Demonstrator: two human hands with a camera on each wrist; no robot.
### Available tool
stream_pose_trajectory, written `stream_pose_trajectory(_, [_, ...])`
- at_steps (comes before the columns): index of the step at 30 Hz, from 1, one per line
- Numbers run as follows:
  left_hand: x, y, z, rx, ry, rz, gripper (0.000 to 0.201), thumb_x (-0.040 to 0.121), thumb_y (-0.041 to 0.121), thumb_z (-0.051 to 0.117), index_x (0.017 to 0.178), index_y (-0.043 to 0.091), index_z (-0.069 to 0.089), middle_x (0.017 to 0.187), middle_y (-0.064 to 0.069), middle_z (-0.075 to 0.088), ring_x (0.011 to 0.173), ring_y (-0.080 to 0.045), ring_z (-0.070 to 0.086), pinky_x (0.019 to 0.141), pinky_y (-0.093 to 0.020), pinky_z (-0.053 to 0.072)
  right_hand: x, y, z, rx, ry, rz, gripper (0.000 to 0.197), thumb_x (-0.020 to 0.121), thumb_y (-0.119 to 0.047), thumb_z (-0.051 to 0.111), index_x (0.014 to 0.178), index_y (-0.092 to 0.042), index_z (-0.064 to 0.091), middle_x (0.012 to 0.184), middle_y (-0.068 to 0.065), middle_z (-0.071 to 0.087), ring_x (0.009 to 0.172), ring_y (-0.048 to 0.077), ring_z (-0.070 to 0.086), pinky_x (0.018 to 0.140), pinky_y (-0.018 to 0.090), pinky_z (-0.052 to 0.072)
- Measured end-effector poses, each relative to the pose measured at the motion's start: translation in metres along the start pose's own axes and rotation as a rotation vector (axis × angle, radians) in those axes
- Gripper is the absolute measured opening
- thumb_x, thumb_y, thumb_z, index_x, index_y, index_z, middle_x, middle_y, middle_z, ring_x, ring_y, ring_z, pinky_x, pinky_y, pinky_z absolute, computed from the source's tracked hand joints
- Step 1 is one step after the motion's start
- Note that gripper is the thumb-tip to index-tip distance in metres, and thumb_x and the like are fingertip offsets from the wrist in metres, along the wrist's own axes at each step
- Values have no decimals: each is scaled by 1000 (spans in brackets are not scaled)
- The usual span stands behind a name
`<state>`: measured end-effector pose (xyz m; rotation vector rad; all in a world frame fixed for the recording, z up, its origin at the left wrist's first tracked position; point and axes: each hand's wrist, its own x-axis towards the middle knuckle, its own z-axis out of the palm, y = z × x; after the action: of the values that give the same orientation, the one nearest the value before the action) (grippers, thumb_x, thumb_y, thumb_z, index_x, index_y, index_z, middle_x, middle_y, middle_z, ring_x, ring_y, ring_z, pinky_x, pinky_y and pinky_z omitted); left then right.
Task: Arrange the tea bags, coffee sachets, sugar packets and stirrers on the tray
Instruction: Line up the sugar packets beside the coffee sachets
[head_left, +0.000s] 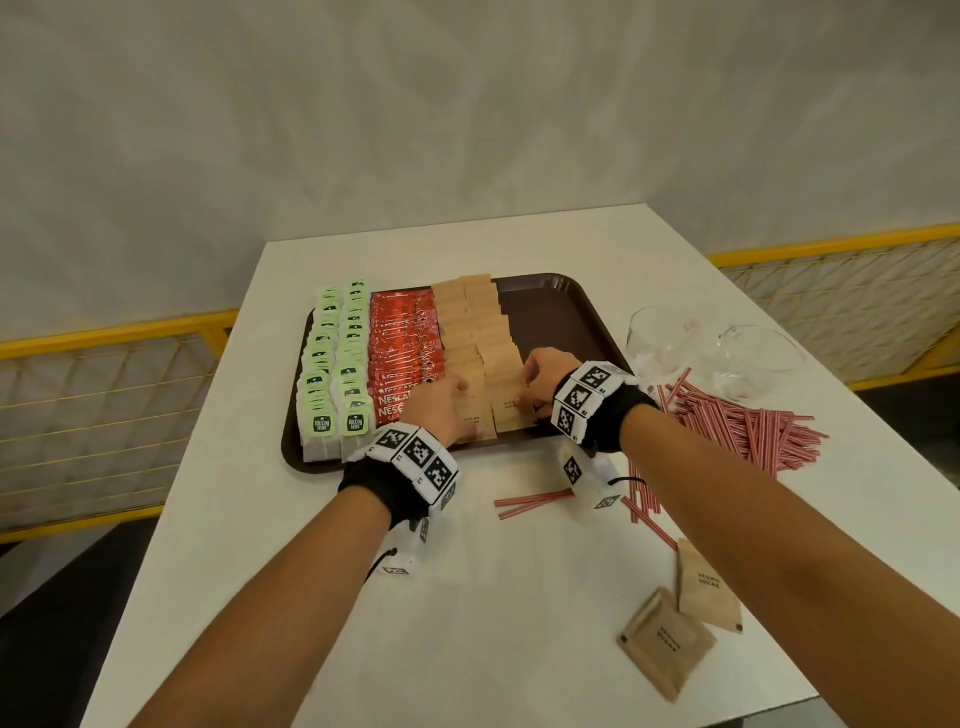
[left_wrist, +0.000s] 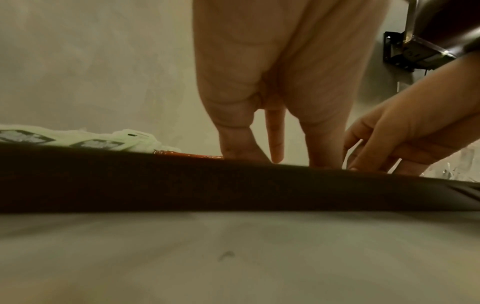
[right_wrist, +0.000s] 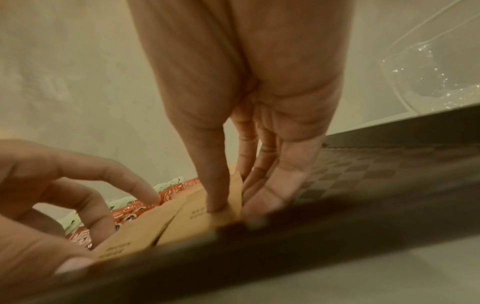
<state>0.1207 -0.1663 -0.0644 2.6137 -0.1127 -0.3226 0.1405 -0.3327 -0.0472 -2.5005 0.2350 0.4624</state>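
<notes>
Tray (head_left: 566, 322) taken as landmark, on the white surface (head_left: 311, 571). On its left part, two rows of tea bags (head_left: 337, 364); beside them, toward the middle, the red coffee sachets (head_left: 405, 353); then two overlapped columns of sugar packets (head_left: 478, 332), long axis running from the tray's near rim to its far rim. The tray's right part is bare.

Both hands are set on the near end of the sugar columns. Left hand (head_left: 441, 410): fingers straight, tips pressed down on the nearest packet of the left column; nothing is gripped. Right hand (head_left: 540, 384): the front packet of the right column is pinched, thumb on its face and fingers behind its right edge, as seen in the right wrist view.

Two sugar packets (head_left: 680, 613) lie loose off the tray, near and to its right. The stirrers (head_left: 748, 421) are heaped just right of the tray, a few strays nearer.

Judgement: sugar columns being squared; the loose packets lie behind and to the right of the right hand, which is the nearer.
</notes>
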Motion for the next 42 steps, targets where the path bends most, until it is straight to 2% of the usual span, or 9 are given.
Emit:
stream_pose_trajectory(8, [11, 1, 2, -16, 17, -29, 59, 73, 28, 79, 125, 16, 55, 121, -14, 58, 110, -29, 55, 95, -35, 42, 7, 6, 3, 42, -8, -15, 29, 78, -14, 73, 83, -19, 44, 101, 8, 57, 101, 27, 61, 88, 41, 53])
stream_pose_trajectory(16, [8, 3, 0, 37, 4, -16, 64, 76, 31, 75, 134, 20, 50, 135, -14, 48, 121, -29, 48, 104, -39, 39, 7, 13, -2, 86, -16, -29, 43, 72, -19, 77, 107, -16, 51, 99, 4, 57, 97, 24, 62, 87, 43, 54])
stream_pose_trajectory(23, [-38, 32, -11, -136, 38, 114, 56, 86, 27, 65, 137, 20, 45, 117, -8, 54, 102, -18, 52, 86, -27, 39, -49, 15, -35, 246, -7, -156, 34, 84, -26, 68, 113, -17, 51, 90, -2, 54, 85, 15, 58, 77, 33, 57])
stream_pose_trajectory(28, [-92, 58, -7, -254, -108, 210, 52, 88, 33, 61, 136, 21, 44, 90, 7, 58, 81, -10, 55, 78, -27, 46, -114, 56, -47, 225, -120, -217, 28, 83, -29, 68, 107, -20, 56, 90, -2, 60, 82, 13, 61, 78, 33, 55])
stream_pose_trajectory(30, [-113, 65, 1, -231, -215, 254, 50, 85, 36, 64, 130, 21, 49, 89, 8, 58, 75, -7, 56, 70, -22, 45, -132, 79, -47, 118, -135, -176, 26, 81, -33, 69, 103, -26, 57, 92, -5, 62, 85, 12, 61, 76, 29, 52])
stream_pose_trajectory(34, [-142, 85, 34, -20, -443, 273, 55, 78, 44, 69, 125, 22, 49, 99, 6, 56, 82, -8, 51, 73, -23, 43, -155, 116, -38, 7, -198, -61, 27, 78, -26, 73, 100, -23, 57, 90, -8, 58, 80, 6, 56, 62, 16, 41])
stream_pose_trajectory(36, [-151, 95, 52, 89, -544, 271, 65, 76, 47, 71, 129, 19, 45, 106, 3, 53, 89, -10, 49, 74, -24, 42, -160, 126, -34, -88, -210, -42, 37, 74, -27, 77, 103, -25, 54, 96, -9, 53, 87, 9, 54, 68, 18, 44])
stream_pose_trajectory(39, [-156, 106, 72, 206, -595, 220, 80, 69, 48, 76, 131, 15, 38, 121, -2, 46, 107, -18, 48, 91, -33, 44, -161, 129, -30, -249, -223, -57, 63, 66, -28, 82, 119, -28, 48, 117, -6, 44, 111, 17, 43, 94, 34, 43])
stream_pose_trajectory(42, [-159, 116, 81, 290, -578, 188, 86, 64, 44, 81, 131, 14, 35, 125, -3, 42, 113, -22, 47, 94, -38, 44, -163, 128, -26, -352, -270, -101, 78, 62, -28, 85, 127, -26, 41, 129, -2, 38, 122, 21, 36, 99, 42, 40])
